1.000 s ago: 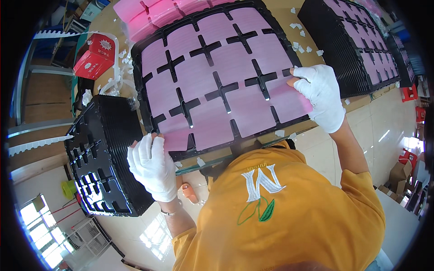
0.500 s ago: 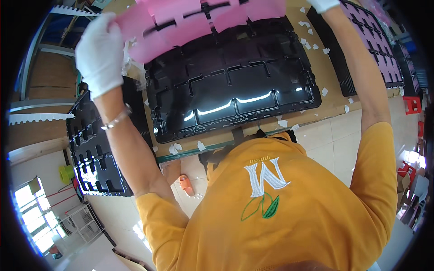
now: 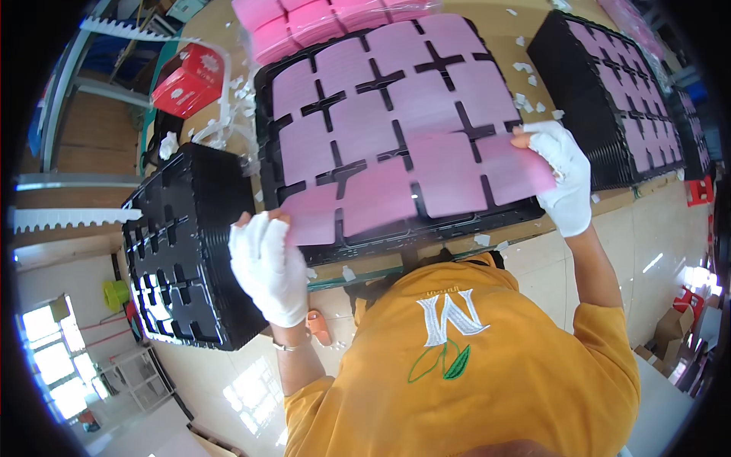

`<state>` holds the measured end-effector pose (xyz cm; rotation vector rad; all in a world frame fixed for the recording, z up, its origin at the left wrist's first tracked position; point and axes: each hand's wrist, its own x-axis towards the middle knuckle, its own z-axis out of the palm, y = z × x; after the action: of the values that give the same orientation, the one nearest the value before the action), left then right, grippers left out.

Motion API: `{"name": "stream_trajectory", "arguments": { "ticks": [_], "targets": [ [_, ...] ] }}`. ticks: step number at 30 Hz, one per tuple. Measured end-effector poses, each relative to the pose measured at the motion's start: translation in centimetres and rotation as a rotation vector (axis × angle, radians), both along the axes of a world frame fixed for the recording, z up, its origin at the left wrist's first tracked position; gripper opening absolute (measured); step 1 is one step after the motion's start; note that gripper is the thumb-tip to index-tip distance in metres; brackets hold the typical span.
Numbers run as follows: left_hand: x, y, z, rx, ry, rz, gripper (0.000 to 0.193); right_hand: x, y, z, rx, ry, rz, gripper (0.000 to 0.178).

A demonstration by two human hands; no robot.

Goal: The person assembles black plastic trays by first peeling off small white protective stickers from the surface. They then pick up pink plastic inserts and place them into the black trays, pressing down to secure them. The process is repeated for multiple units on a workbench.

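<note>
Nearest: person in a yellow shirt, both hands in white gloves. Left hand pinches the near-left corner of a thin pink die-cut sheet; right hand clamps its near-right corner, thumb on top. Sheet = grid of rounded pink squares w/ cross-shaped cut-outs between them, black showing through the gaps. It's floppy; near edge lifted a bit, rest lying over the wide black plastic tray on the wooden tabletop. Near edge overhangs tray rim on the right.

Left of the hands: tall stack of empty black moulded trays. Right, further off: stack of black trays w/ pink sheets on top. Far side: pile of brighter pink sheets, red carton at far left. White paper scraps scattered on table.
</note>
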<state>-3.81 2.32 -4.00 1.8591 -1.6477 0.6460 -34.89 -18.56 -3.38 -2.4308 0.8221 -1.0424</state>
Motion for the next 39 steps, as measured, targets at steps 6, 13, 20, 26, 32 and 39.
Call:
{"name": "stream_trajectory", "arguments": {
  "ticks": [6, 13, 20, 26, 32, 39],
  "targets": [
    [0.5, -1.0, 0.2, 0.059, -0.045, 0.080, 0.034, 0.4, 0.3, -0.7, 0.004, 0.063, -0.016, 0.026],
    [9.2, -16.8, 11.0, -0.198, -0.290, -0.067, 0.019, 4.6, -14.6, 4.7, -0.262, 0.177, 0.063, 0.022],
    [14.9, -14.6, 16.0, -0.454, -0.274, 0.010, 0.018, 15.6, -19.6, 10.3, -0.360, -0.295, 0.212, 0.009],
    [7.0, -8.1, 9.1, -0.332, -0.229, 0.041, 0.029, 4.4, -8.7, 5.5, -0.025, -0.214, 0.117, 0.018],
    [3.0, -4.1, 3.9, -0.242, -0.231, -0.005, 0.032, 1.7, -2.3, 0.8, -0.066, -0.097, 0.033, 0.024],
    [11.4, -16.1, 8.0, -0.324, -0.080, -0.041, 0.019, 6.0, -9.8, 1.0, -0.188, 0.036, 0.028, 0.021]
  ]
}}
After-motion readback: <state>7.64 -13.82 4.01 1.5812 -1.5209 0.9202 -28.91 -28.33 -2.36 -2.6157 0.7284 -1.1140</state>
